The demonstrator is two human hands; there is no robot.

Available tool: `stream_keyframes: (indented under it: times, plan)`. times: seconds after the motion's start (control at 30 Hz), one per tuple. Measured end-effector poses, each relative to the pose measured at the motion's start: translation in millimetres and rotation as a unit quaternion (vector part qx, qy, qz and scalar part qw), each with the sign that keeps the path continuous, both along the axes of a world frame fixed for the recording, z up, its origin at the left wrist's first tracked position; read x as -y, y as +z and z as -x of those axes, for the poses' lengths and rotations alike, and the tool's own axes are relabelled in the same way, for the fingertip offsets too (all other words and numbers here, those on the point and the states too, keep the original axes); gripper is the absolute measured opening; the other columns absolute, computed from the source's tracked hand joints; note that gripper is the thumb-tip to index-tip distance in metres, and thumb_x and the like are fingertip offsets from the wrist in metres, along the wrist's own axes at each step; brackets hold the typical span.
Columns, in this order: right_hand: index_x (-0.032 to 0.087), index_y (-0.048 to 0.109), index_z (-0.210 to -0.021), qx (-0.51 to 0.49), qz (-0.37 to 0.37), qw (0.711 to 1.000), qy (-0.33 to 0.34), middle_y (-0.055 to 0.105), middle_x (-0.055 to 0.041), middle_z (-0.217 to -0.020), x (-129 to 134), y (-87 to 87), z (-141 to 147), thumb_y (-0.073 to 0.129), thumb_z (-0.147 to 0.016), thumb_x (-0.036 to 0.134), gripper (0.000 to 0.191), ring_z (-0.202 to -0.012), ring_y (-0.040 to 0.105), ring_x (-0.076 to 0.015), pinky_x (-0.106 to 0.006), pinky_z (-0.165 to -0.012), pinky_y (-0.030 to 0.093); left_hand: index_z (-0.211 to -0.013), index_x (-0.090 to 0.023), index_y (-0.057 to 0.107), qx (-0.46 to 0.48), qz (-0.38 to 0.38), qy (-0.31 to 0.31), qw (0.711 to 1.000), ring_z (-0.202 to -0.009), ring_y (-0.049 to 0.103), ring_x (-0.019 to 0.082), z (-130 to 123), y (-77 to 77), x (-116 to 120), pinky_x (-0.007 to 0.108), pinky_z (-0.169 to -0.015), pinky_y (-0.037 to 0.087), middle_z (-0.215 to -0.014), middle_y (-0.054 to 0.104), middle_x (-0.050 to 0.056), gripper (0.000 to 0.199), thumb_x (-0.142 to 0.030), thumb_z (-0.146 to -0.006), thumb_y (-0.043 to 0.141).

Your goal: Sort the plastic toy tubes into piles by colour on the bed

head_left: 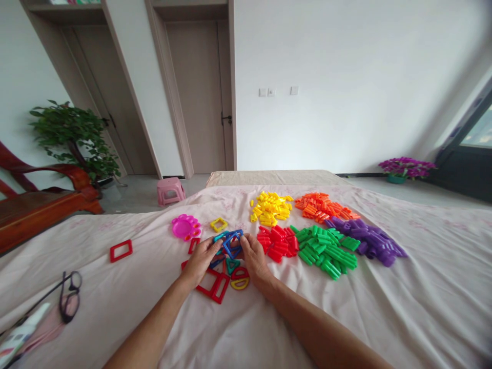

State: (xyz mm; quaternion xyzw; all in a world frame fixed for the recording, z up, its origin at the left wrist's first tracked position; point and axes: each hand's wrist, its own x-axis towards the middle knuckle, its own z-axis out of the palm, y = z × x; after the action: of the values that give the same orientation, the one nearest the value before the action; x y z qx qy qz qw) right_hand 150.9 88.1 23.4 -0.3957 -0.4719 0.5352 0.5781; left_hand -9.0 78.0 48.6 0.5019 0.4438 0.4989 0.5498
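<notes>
Both hands meet over a cloth-covered surface. My left hand (200,260) is closed on a teal-blue frame piece (220,237). My right hand (254,256) pinches a blue frame piece (232,245), which overlaps the teal one. Beneath and between the hands lie red square frames (220,288), a small green triangle (231,265) and a yellow half-round piece (240,284). A yellow square frame (219,224) sits just beyond the hands. Near my right hand is a pile of red tube pieces (277,243).
Yellow (271,207), orange (323,206), green (326,248) and purple (367,238) piles lie on the right. A pink flower-shaped tray (186,227), a lone red frame (121,250) and glasses (70,297) are on the left. A pink stool (170,191) stands beyond.
</notes>
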Motion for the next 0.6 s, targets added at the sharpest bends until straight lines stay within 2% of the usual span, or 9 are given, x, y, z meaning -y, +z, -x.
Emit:
stream_keyframes:
  times: [0.23, 0.4, 0.6]
  plan:
    - [0.021, 0.053, -0.092, 0.012, 0.030, 0.999, -0.008, 0.065, -0.0008, -0.076, 3, 2.1, 1, 0.054, -0.084, 0.062, 0.042, -0.049, 0.058, -0.0144, -0.027, -0.044, 0.049, -0.110, -0.018, 0.072, -0.029, -0.048, 0.005, 0.998, -0.087, 0.070, 0.022, -12, 1.4, 9, 0.031, -0.078, 0.053, -0.100, 0.075, 0.008, 0.049, -0.052, -0.076, 0.072]
    - [0.022, 0.052, -0.094, 0.034, 0.036, 0.999, -0.011, 0.061, 0.0021, -0.066, 6, 3.8, 4, 0.051, -0.085, 0.065, 0.044, -0.042, 0.056, -0.0142, -0.027, -0.039, 0.047, -0.112, -0.017, 0.068, -0.019, -0.063, 0.002, 0.998, -0.094, 0.067, 0.021, -18, 0.2, 14, 0.030, -0.085, 0.051, -0.102, 0.073, 0.007, 0.047, -0.049, -0.077, 0.073]
    - [0.023, 0.055, -0.110, 0.072, -0.018, 0.997, 0.032, 0.057, 0.0040, -0.055, 16, 3.9, 5, 0.047, -0.091, 0.063, 0.046, -0.042, 0.056, -0.0151, -0.024, -0.039, 0.045, -0.103, -0.020, 0.070, -0.098, -0.066, 0.099, 0.988, -0.090, 0.066, 0.022, -20, -3.5, 17, 0.031, -0.080, 0.050, -0.092, 0.072, 0.004, 0.040, -0.053, -0.081, 0.065]
